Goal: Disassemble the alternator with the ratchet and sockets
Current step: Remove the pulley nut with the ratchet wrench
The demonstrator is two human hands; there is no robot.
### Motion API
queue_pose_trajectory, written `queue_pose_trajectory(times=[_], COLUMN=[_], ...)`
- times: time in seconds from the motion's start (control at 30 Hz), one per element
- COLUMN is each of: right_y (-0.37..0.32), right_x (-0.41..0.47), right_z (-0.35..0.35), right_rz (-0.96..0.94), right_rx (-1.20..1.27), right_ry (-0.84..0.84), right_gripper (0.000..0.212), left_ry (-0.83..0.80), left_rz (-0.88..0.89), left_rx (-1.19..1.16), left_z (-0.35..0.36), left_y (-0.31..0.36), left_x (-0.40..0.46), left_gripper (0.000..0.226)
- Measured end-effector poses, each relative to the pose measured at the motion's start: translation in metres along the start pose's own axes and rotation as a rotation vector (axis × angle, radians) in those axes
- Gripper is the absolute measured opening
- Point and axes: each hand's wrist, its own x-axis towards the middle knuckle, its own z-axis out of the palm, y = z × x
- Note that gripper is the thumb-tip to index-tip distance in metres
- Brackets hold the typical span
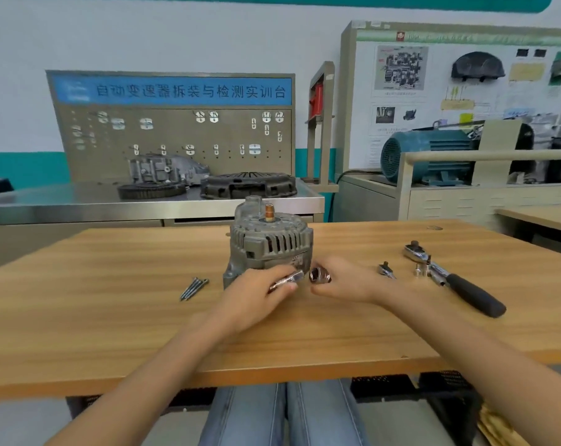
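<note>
The grey alternator (269, 241) stands upright in the middle of the wooden table (111, 317), its copper-coloured shaft pointing up. Just in front of it my left hand (256, 292) pinches a shiny extension bar (287, 280). My right hand (340, 280) holds a dark socket (319, 274), its open end facing the bar's tip with a small gap between them. The ratchet (450, 276) with a black handle lies on the table to the right.
Long bolts (194, 288) lie left of the alternator. A small adapter (386, 270) and a small socket (420, 271) rest near the ratchet head. Behind the table stand a steel bench with clutch parts (248, 185) and a teal motor (429, 156).
</note>
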Motion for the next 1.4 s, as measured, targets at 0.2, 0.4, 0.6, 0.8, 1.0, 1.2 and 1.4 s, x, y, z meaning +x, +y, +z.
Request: queue_pose_trajectory(times=[0.2,0.4,0.6,0.8,1.0,1.2,1.4], right_y=[-0.025,-0.035,-0.039,-0.040,-0.042,-0.040,-0.035], right_x=[0.014,0.019,0.022,0.020,0.017,0.016,0.014], right_z=[0.007,0.015,0.015,0.018,0.024,0.033,0.040], right_rz=[-0.084,-0.152,-0.159,-0.125,-0.176,-0.202,-0.136], right_rx=[-0.378,-0.444,-0.472,-0.474,-0.503,-0.463,-0.267], right_ry=[0.141,0.130,0.060,0.032,0.078,0.080,0.055], right_gripper=[0.021,0.018,0.023,0.020,0.012,0.016,0.024], left_ry=[-0.087,-0.215,-0.262,-0.332,-0.387,-0.372,-0.185], left_rz=[0.028,0.028,0.176,0.250,0.248,0.156,0.042], left_rx=[0.144,0.263,0.661,0.782,0.827,0.558,-0.058], left_z=[-0.018,-0.027,-0.034,-0.034,-0.035,-0.032,-0.033], left_y=[0.000,-0.004,-0.002,0.001,0.003,-0.006,-0.021], left_x=[-0.004,-0.008,0.001,0.005,0.003,-0.007,-0.022], left_gripper=[0.021,0.031,0.026,0.025,0.022,0.026,0.017])
